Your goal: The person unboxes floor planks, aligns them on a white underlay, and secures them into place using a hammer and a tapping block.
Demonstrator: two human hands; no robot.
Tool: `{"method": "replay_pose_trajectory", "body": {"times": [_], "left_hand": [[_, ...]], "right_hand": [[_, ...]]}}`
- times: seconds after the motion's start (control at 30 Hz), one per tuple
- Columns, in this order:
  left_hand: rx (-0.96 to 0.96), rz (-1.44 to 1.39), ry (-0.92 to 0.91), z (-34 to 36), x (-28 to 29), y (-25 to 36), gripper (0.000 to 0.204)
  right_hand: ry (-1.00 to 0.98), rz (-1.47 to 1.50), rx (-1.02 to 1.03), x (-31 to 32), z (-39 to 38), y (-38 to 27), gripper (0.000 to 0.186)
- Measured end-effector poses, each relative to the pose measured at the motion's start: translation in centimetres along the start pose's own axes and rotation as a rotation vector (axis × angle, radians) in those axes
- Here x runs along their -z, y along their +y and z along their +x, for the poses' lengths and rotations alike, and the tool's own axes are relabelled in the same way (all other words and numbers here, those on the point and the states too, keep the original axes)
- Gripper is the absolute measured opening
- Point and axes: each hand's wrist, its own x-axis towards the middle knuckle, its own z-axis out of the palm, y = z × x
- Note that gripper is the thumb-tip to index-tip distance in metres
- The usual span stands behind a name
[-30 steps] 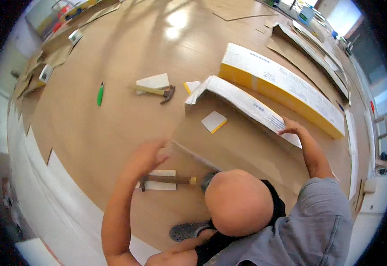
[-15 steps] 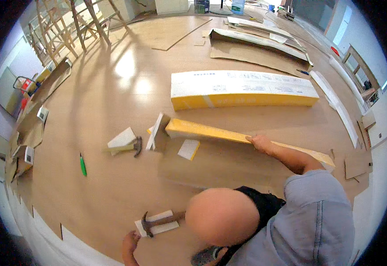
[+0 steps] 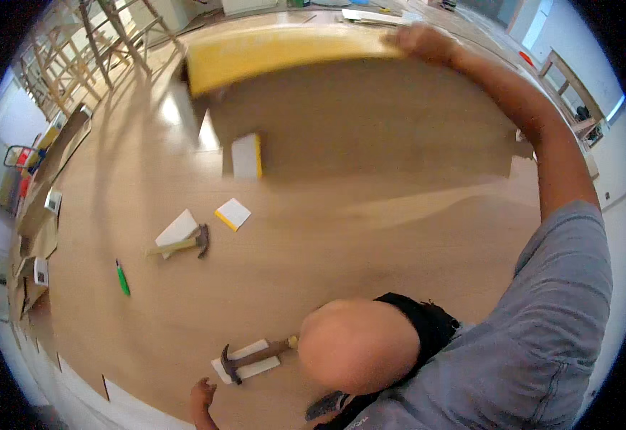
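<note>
My right hand (image 3: 422, 44) grips the upper edge of an opened cardboard carton (image 3: 370, 107), raised and tilted with its yellow side at the top; motion blurs it. Its brown inner face is toward me, and a white end flap (image 3: 244, 156) with a yellow edge hangs at its left. Low on the left, my left hand (image 3: 202, 393) holds nothing, with its fingers loosely apart. Beside it, a claw hammer (image 3: 259, 353) lies across white cardboard scraps (image 3: 261, 368). A second claw hammer (image 3: 184, 245) rests on another white piece (image 3: 175, 228).
A green utility knife (image 3: 123, 278) lies on the wood floor (image 3: 205, 301) at the left. Near the hammers is a small white square piece (image 3: 233, 213). Wooden trestles (image 3: 116, 36) stand at the far left, and a wooden frame (image 3: 573, 93) leans on the right wall.
My right hand has lifted the opened carton off the floor and swung it forward and up. It now hides the long white and yellow box behind. My left hand has barely moved.
</note>
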Motion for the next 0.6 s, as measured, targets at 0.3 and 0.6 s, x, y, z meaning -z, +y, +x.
{"method": "replay_pose_trajectory", "body": {"times": [0.3,0.6], "left_hand": [[-0.04,-0.152,0.041,-7.2,4.1,9.7,0.047],[0.111,-0.08,-0.199,-13.1,-3.0,-3.6,0.05]], "right_hand": [[0.014,0.66,-0.514,-9.6,12.8,-12.0,0.049],[-0.384,1.157,-0.02,-2.0,-7.7,-51.8,0.049]]}}
